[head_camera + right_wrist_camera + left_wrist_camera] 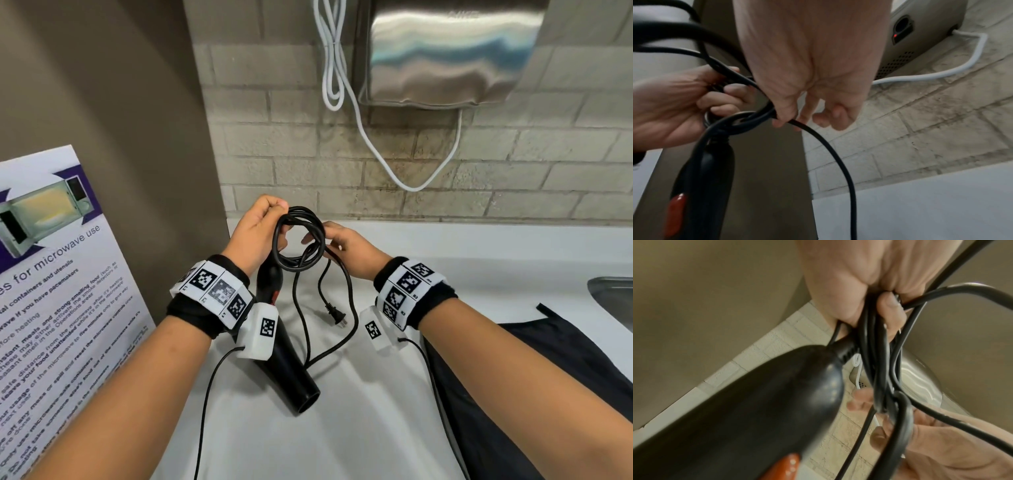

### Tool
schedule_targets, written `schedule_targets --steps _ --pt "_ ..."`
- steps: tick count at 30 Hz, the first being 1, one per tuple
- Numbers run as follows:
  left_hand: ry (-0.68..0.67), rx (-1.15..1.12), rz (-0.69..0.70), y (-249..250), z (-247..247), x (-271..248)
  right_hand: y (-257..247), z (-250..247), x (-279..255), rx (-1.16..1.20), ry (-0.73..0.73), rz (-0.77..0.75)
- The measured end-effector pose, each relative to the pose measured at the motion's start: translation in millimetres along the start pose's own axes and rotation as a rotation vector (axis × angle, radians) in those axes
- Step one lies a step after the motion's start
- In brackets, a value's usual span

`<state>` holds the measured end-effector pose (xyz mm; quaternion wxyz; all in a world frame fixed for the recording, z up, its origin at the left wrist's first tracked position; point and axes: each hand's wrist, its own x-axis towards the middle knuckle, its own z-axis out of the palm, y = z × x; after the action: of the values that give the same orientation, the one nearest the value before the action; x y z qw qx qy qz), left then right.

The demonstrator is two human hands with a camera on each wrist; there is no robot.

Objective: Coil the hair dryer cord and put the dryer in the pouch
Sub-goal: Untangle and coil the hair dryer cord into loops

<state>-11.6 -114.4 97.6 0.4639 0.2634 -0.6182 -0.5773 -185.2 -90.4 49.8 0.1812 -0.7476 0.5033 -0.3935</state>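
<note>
A black hair dryer [291,370] with a red switch hangs nozzle-down over the white counter, below my left hand [255,228]. That hand grips several loops of the black cord [301,240], bunched at the top of the coil. My right hand [346,246] pinches a strand of the cord at the coil's right side. The loose end with the two-pin plug [335,317] dangles below the coil. The left wrist view shows the dryer handle [748,410] close up under the gripped loops [871,340]. The dark pouch [534,387] lies flat on the counter at the right.
A steel wall-mounted hand dryer [445,54] with a white cable [346,85] hangs on the tiled wall ahead. A microwave notice [58,291] leans at the left. A sink edge [613,294] shows at far right. The white counter [342,428] runs under both arms.
</note>
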Motion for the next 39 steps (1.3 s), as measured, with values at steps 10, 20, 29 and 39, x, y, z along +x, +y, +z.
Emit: schedule_targets --steps 10,20,29,39 --pt "0.017 0.095 0.011 0 -3 0 20 -23 12 -0.002 0.494 0.431" --pt "0.023 -0.083 -0.030 4 -21 -6 76 -51 -47 -0.081 0.243 0.981" --pt "0.008 -0.013 -0.038 1 3 -1 3 -10 -17 -0.181 0.044 0.249" --pt "-0.018 -0.050 -0.055 -1 0 3 -15 14 -11 0.216 0.046 0.336"
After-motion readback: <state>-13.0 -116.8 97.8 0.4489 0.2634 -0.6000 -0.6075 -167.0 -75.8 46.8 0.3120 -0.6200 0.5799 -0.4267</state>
